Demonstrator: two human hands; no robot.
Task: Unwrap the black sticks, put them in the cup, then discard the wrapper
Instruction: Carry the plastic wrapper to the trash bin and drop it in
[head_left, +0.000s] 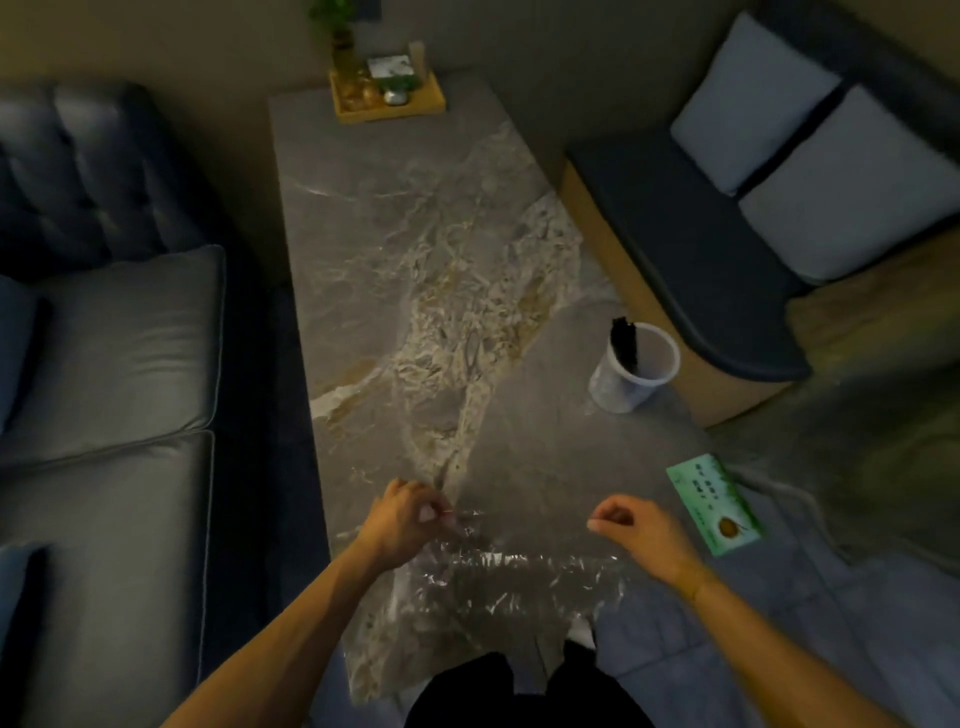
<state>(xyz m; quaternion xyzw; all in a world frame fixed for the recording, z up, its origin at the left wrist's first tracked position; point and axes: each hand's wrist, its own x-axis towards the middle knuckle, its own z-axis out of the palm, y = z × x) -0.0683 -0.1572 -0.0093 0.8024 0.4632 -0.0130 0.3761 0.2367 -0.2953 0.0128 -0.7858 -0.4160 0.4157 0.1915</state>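
A clear crinkled plastic wrapper (498, 577) is stretched out above the near end of the marble table (415, 249). My left hand (402, 519) pinches its left top corner. My right hand (636, 527) pinches its right top corner, fingers curled. Farther off on the right side of the table stands a white cup (631, 371). The black sticks (625, 343) stand inside it, leaning on its left rim.
A green card (714, 501) lies at the table's right edge near my right hand. A wooden tray (389, 93) with a plant and small items sits at the far end. A dark sofa (104, 332) is on the left, a bench with pale cushions (810, 150) on the right.
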